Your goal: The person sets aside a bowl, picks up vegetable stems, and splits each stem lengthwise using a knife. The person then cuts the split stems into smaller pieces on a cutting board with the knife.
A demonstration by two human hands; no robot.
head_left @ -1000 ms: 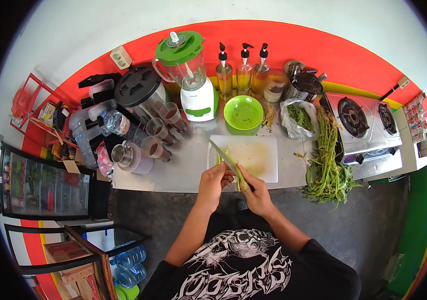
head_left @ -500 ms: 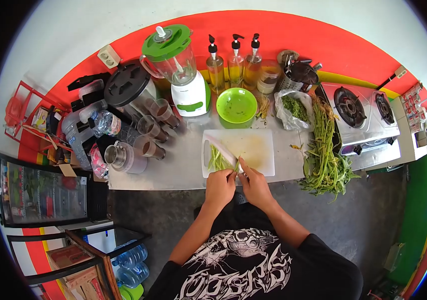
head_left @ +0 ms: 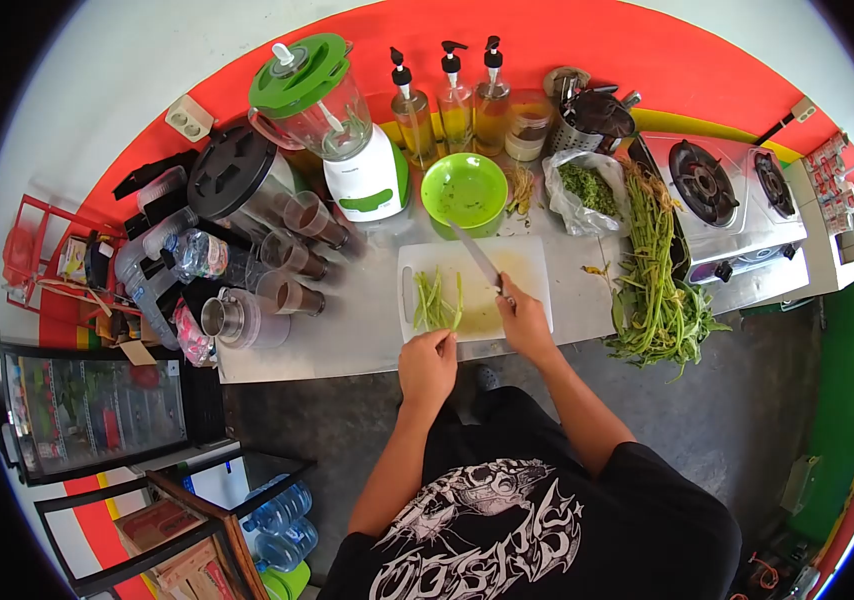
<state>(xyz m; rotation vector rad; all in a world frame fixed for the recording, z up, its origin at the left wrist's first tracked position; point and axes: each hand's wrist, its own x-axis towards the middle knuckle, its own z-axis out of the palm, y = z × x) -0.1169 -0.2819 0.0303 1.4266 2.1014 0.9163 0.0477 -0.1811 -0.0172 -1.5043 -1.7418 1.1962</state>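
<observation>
My right hand (head_left: pixel 524 318) grips the handle of a knife (head_left: pixel 477 255), whose blade points up and left over the white cutting board (head_left: pixel 532 262). At the board's front edge, my left hand (head_left: pixel 428 366) pinches the lower end of a thin green bean stalk (head_left: pixel 459 300). Several cut green pieces (head_left: pixel 431 298) lie on the left part of the board, just above my left hand. A green bowl (head_left: pixel 465 192) with small bits inside stands behind the board, near the knife tip.
A bundle of long beans (head_left: pixel 652 280) and a plastic bag of chopped greens (head_left: pixel 587 190) lie right of the board, beside a gas stove (head_left: pixel 732 205). Leftward are a blender (head_left: pixel 362 180), dark-filled glasses (head_left: pixel 292 292) and a flask (head_left: pixel 244 318). Pump bottles (head_left: pixel 455 110) stand behind.
My hands have moved apart. The knife has come away from the stalk and shifted right with my right hand, while my left hand still pinches a green piece. The camera view has shifted slightly.
</observation>
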